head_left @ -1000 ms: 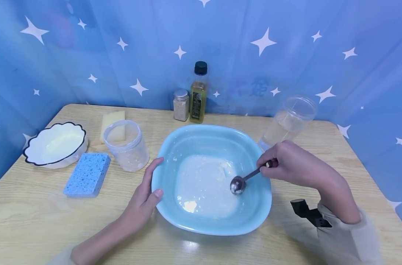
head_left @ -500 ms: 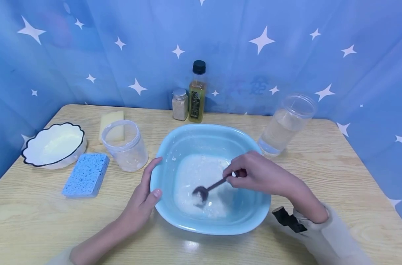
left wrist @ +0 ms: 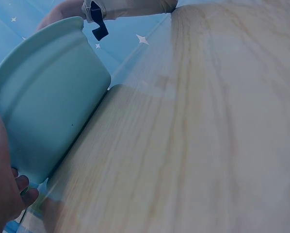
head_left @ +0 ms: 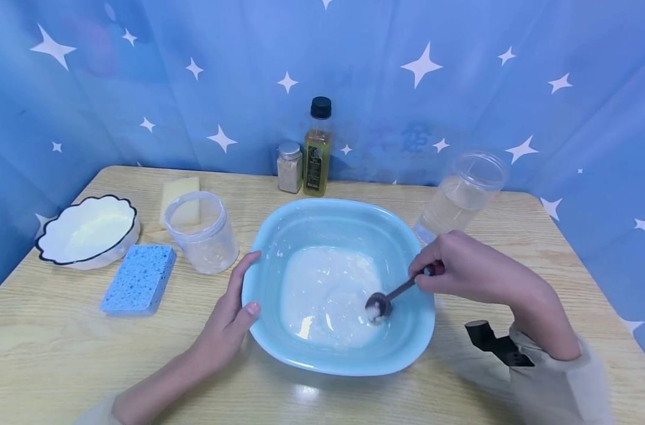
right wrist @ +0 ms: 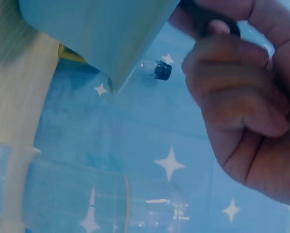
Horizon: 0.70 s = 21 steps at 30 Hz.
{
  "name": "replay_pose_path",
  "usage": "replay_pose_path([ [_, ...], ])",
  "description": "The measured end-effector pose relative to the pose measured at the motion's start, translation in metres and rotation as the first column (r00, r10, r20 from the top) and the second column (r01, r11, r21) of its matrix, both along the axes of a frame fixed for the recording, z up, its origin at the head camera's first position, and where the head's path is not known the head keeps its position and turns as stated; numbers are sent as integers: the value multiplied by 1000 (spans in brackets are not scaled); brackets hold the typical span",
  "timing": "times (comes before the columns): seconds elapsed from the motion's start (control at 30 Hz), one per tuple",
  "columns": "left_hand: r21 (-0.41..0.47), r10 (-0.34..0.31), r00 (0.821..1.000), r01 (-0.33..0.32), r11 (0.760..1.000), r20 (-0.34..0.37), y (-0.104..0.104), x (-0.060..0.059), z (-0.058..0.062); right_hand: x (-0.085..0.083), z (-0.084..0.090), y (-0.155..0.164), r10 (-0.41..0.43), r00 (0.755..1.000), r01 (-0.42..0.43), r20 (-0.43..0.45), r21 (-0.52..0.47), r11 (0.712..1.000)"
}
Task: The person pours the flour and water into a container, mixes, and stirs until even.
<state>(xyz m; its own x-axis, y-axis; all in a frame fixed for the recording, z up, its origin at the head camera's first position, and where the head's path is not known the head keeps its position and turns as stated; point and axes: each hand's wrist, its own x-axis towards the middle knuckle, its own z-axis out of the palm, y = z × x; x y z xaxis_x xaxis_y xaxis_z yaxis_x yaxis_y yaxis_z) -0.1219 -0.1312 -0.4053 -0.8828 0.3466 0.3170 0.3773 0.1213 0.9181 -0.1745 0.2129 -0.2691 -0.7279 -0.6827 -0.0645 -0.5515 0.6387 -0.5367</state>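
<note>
A light-blue basin (head_left: 396, 348) stands on the table with a wet white mixture (head_left: 327, 289) in its bottom. At the basin's left wall, my left hand (head_left: 232, 313) grips it, thumb by the rim; in the left wrist view some fingertips (left wrist: 23, 183) show low against the outer wall. My right hand (head_left: 465, 265) pinches the dark handle of a small round-bowled spoon (head_left: 404, 286) over the right side of the basin. White mixture clings to the spoon's bowl, which dips at the mixture's right edge. In the right wrist view that hand (right wrist: 247, 92) has its fingers curled.
Left of the basin stand a clear plastic jar (head_left: 208, 242), a blue sponge (head_left: 140, 279), a scalloped white bowl (head_left: 88, 233) and a pale yellow block (head_left: 179, 189). Behind are a shaker jar (head_left: 290, 168) and an oil bottle (head_left: 317, 156). A clear container of water (head_left: 455, 200) stands back right.
My right hand swept the spoon left through the mixture, then back to the basin's right side. The left hand has kept its hold on the basin, which stays in place.
</note>
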Motion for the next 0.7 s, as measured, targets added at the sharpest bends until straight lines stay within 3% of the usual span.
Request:
replay_pose_path([
  [0.1, 3, -4, 1000, 4, 1000, 3, 0, 0, 1, 0, -5, -4, 65, 997, -64, 48, -38, 997],
  [0.23, 8, 9, 1000, -9, 1000, -3, 1, -1, 0, -3, -17, -22, 87, 996, -84, 35, -84, 993],
  [0.37, 9, 19, 1000, -19, 1000, -5, 1, 0, 0, -8, -29, -37, -28, 996, 20, -87, -93, 995],
  [0.5, 5, 5, 1000, -5, 1000, 5, 0, -1, 0, -12, -30, -37, -165, 965, 156, -205, -59, 986],
  [0.7, -4, 4, 1000, -4, 1000, 6, 0, -1, 0, -10, -17, -23, -213, 948, 209, -236, -45, 977],
])
